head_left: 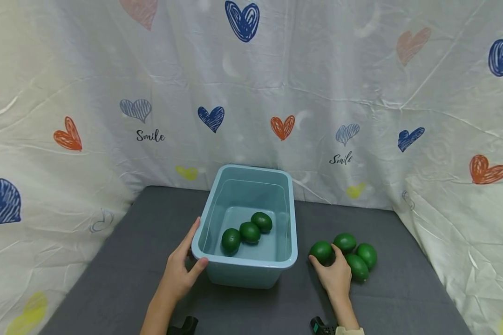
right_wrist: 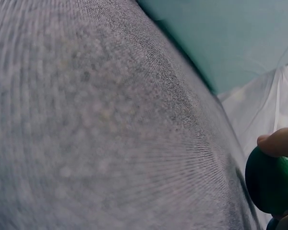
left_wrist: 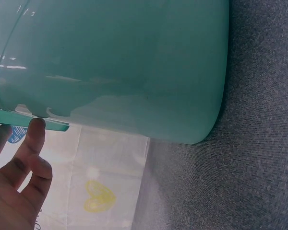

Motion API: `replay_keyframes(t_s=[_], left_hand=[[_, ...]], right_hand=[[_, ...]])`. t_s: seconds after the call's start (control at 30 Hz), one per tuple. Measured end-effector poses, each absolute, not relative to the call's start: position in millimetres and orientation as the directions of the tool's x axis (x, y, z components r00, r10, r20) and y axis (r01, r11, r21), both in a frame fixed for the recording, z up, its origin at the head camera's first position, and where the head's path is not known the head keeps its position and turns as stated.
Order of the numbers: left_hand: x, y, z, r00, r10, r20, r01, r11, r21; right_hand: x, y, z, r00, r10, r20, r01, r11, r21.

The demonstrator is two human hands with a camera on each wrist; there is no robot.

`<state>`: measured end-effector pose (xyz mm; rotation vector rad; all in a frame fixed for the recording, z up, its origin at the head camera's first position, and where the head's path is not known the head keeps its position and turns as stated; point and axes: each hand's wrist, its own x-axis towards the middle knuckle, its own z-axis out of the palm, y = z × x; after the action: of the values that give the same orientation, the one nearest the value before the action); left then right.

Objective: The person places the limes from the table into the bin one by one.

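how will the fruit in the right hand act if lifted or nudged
The fruit is rounded, so it would probably roll if nudged. Its glossy skin may be slippery in the right hand. No dent shows in it, so it's likely firm.

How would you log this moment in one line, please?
left hand: touching blue bin | right hand: gripping green fruit | inside bin: three green fruits | gray table: three more fruits

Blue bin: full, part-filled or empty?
Part-filled. Three limes lie on the floor of the blue bin, with bare floor around them; four more are outside, one pinched by the right hand.
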<state>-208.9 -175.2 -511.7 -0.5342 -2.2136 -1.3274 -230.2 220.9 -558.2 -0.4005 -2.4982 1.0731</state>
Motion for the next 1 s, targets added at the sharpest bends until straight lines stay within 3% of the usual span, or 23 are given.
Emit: replay_keyframes(t_s=[1.0], left_hand=[[-209, -175, -511, -0.801, 0.074, 0.593, 0.556, 0.457, 0.694]], right_hand=[[-234, 224, -511, -0.851, 0.387, 0.355, -0.029, 0.640, -0.768]])
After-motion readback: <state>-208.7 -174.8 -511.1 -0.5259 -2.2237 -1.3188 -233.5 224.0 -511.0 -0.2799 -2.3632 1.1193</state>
